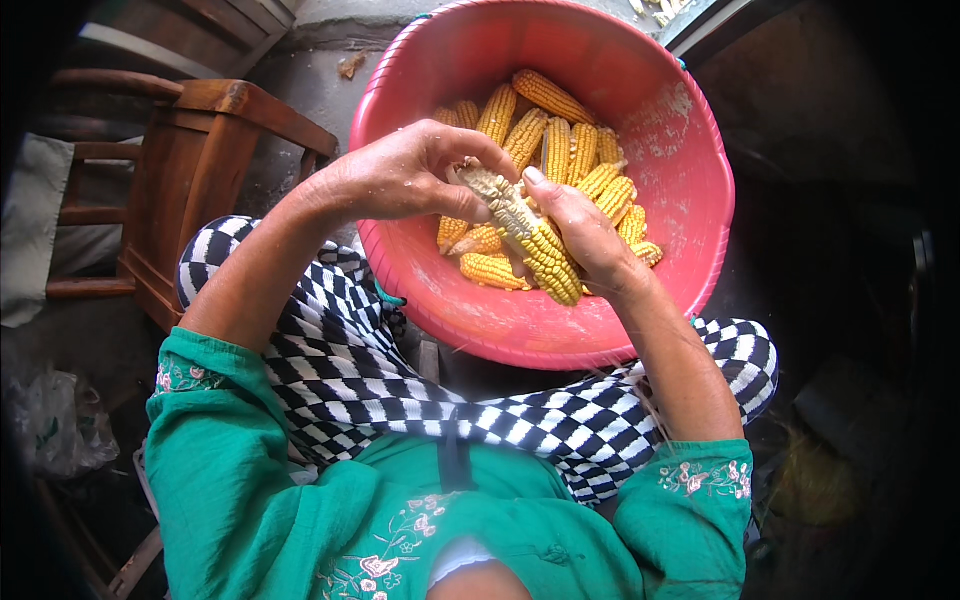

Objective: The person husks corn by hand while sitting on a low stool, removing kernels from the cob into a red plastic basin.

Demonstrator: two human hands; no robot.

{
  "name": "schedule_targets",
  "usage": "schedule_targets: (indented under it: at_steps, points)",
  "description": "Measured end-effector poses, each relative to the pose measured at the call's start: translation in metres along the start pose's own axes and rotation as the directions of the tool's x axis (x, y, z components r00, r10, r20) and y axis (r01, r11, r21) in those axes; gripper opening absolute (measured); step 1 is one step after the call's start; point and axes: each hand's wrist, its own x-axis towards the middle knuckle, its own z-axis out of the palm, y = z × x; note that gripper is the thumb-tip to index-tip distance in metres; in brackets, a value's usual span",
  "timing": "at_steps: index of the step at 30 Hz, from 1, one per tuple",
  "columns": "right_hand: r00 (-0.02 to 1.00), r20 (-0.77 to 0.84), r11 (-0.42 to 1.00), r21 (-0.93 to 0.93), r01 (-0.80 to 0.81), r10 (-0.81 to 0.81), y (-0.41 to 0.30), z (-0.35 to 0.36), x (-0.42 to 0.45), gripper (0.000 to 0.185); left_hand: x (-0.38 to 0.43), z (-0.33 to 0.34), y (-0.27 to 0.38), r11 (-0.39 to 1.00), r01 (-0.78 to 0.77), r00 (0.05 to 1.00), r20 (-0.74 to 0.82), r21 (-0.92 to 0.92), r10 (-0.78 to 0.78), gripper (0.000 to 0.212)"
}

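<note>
An ear of dried corn [541,244] is held aslant above a large pink plastic tub [660,150]. Its upper end is pale and damaged, and its lower end is covered in yellow kernels. My right hand [585,229] grips the ear along its right side, the thumb near the pale part. My left hand [427,169] has its thumb and fingers around the upper tip. Several more yellow ears [556,150] lie heaped in the tub below. Among them, a narrow dark metallic strip [545,148] shows beside one ear; what it belongs to is hidden.
A wooden chair [180,172] stands at the left, with grey cloth [30,217] beside it. A clear plastic bag [64,424] lies lower left. A bit of husk [351,65] is on the floor above the chair. My knees in checked trousers flank the tub.
</note>
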Motion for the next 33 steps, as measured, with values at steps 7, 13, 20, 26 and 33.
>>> schedule_targets:
  at_steps: [7, 13, 20, 26, 33]
  points:
    - [0.992, 0.128, 0.982, -0.185, 0.046, -0.022, -0.007, -0.009, -0.004, 0.052, -0.005, -0.014, 0.008, 0.996, 0.001, 0.998, -0.069, 0.091, 0.006, 0.038]
    - [0.973, 0.066, 0.867, -0.443, 0.228, -0.222, 0.007, -0.003, 0.0, 0.043, -0.004, -0.003, 0.008, 0.799, 0.098, 0.994, -0.02, 0.593, -0.107, 0.038]
    - [0.95, -0.005, 0.745, -0.622, 0.242, -0.313, 0.022, 0.001, -0.002, 0.043, 0.002, 0.013, -0.012, 0.555, 0.019, 1.0, -0.013, 0.832, -0.015, 0.023]
    - [0.966, -0.011, 0.807, -0.552, 0.209, -0.258, 0.027, -0.008, 0.004, 0.047, 0.004, 0.015, -0.019, 0.536, -0.043, 0.996, -0.005, 0.843, 0.088, 0.018]
    - [0.994, 0.063, 0.903, -0.417, 0.103, -0.084, 0.019, -0.01, 0.0, 0.046, 0.001, 0.017, -0.016, 0.465, -0.079, 0.984, -0.006, 0.882, 0.178, 0.02]
